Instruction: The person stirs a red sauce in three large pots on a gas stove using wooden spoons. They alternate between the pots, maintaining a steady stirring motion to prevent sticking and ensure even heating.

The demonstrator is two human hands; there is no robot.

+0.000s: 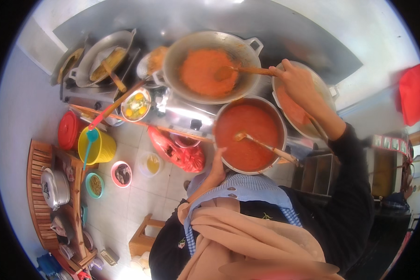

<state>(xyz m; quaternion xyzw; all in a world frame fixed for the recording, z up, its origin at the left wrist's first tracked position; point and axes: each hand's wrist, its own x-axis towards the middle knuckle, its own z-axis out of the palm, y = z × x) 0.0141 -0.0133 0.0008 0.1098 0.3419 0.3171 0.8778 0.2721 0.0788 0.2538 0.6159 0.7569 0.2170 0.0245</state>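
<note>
My right hand (pixel 294 82) grips the handle of a wooden spatula (pixel 248 70). Its head dips into thick orange-red sauce (pixel 203 70) in a large metal wok (pixel 171 52). Nearer my body stands a deep metal pot (pixel 284 140) of red sauce (pixel 252 122), with a wooden-handled ladle (pixel 262 143) leaning across it. My left hand (pixel 217 166) touches the pot's near left rim; whether its fingers grip the rim is hard to tell. Partly behind my right forearm sits another wok (pixel 322 80) with orange sauce and a utensil handle (pixel 316 126).
A bowl of cracked eggs (pixel 136 105) stands at the stove's front edge beside a long wooden-handled utensil (pixel 117 101). Further left is a wok with a wooden-handled tool (pixel 108 70). A red plastic bag (pixel 185 154), a yellow bucket (pixel 105 147) and several bowls are on the floor.
</note>
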